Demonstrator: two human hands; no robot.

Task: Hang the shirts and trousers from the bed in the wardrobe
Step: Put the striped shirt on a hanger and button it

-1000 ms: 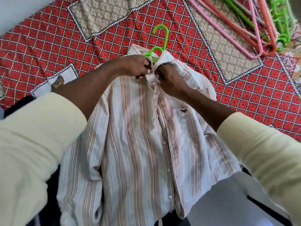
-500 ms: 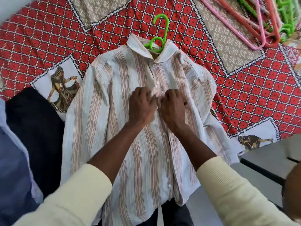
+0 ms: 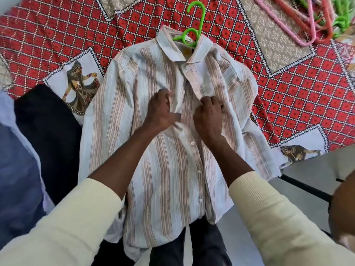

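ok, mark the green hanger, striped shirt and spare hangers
green hanger (image 3: 199,15), head view, on its hook.
striped shirt (image 3: 169,169), head view, on the front panel.
spare hangers (image 3: 307,25), head view, on the pink one's arm.

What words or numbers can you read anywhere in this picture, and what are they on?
No text here can be read.
Neck label inside the collar of the striped shirt, just below the green hanger: dark lettering, too small and blurred to read.
Bedspread: printed figures and patterns only, no words.
Spare hangers at the top right: no writing visible.
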